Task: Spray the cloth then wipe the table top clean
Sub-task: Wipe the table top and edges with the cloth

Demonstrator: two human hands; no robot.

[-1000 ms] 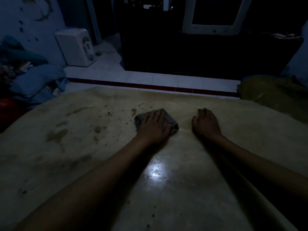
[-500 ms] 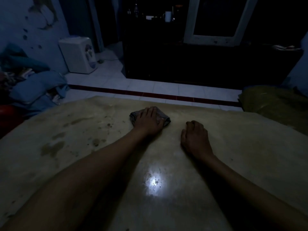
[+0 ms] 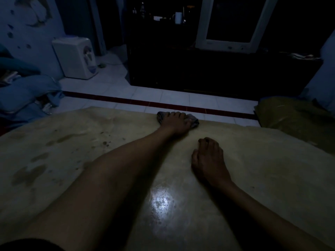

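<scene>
Cloth (image 3: 193, 120) lay at the far edge of the table (image 3: 262, 169), grey and bunched, its ends showing on either side of the left hand (image 3: 176, 122). That hand pressed flat on it, fingers straight and slightly spread, arm reaching out across the top. Right hand (image 3: 208, 160) rested on the table nearer the body, well apart from the cloth; fingers were curled under, knuckles up, holding nothing.

Table surface was yellowish and glossy. One bright glare patch (image 3: 162, 201) sat on the near middle, between the two forearms. Dark stains (image 3: 27, 175) and smaller specks were scattered over the left part of the top.

Lighting was very dim. No brand, label or writing could be read anywhere in view.

Beyond the table: white tiled floor (image 3: 145, 96) with a dark red strip (image 3: 163, 105) running across it. White dispenser (image 3: 76, 57) stood on the floor at the left by a blue wall; a pale marking on its front was too dark and blurred to read. Blue fabric pile (image 3: 27, 91) lay at far left. Dark cabinet (image 3: 217, 73) carried a white-framed CRT screen (image 3: 233, 22) and a white mug (image 3: 178, 17). Yellowish bundle (image 3: 293, 116) sat at the right, past the table's corner.
</scene>
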